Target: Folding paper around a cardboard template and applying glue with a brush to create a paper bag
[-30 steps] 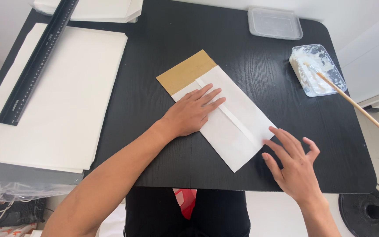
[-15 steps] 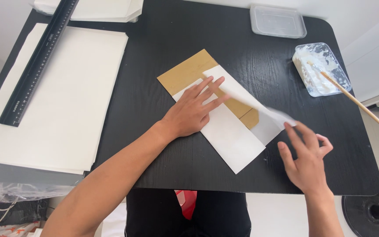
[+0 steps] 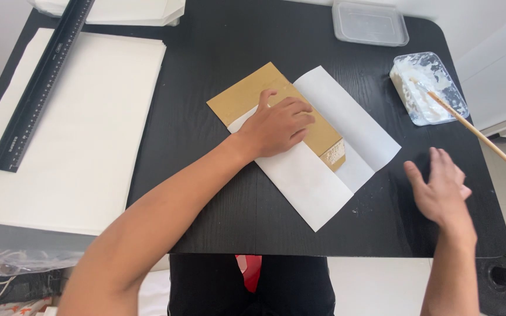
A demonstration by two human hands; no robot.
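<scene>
Head view: my left hand [image 3: 279,126] lies flat, fingers spread, pressing the card [image 3: 276,111] on the paper [image 3: 323,169]; my right hand [image 3: 440,187] hovers open over the counter [image 3: 218,52], holding nothing.

One head-worn camera looks steeply down (fairly near) at the black table [image 3: 206,193].

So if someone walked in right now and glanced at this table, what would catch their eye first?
Most likely the white paper sheet lying unfolded at the middle of the black table, with a tan cardboard piece on it and the left hand pressing flat on that. Next, the right hand hovering open near the table's right edge, and the tub of white paste with a wooden stick at the far right.
</scene>
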